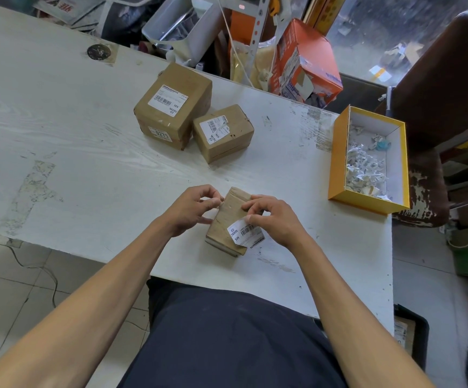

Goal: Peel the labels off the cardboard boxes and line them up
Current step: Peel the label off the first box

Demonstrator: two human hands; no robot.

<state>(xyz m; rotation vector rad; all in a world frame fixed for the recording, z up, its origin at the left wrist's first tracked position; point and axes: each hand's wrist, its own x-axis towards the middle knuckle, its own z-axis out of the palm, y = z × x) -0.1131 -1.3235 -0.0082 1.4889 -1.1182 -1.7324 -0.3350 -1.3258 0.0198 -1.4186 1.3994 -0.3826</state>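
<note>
Far left on the white table (59, 130): a round dark disc (99, 51), purpose unclear. Left of centre, far from the body: the large cardboard box (172, 106), top label (168, 99) intact, reading "MX" and "MXRC 03" beside a barcode, plus a small front sticker (159, 134) reading "0275" upside down. Touching or just beside its right flank: the medium box (223, 133), label (216, 129) reading "MXRC 03", one corner already lifted and crumpled; both probably parked there awaiting their turn. Near the table's front edge, centre: the small box (228, 221), tilted up on the tabletop. Left hand (192, 205) narrowly curled, fingertips pinched at the box's far left edge, likely bracing against the pull. Right hand (272, 218) curled, thumb and fingertips at the edge of the partly peeled label (245, 232), which reads "MX", "MXRC 03" and a barcode, its near end hanging past the box; whether actually pinched, cannot tell for certain. Right, near the table edge: a yellow tray (339, 161) with white lining, full of crumpled label scraps (364, 166), evidently the discard bin. Beyond the table, an orange carton (308, 60), print unreadable.
</note>
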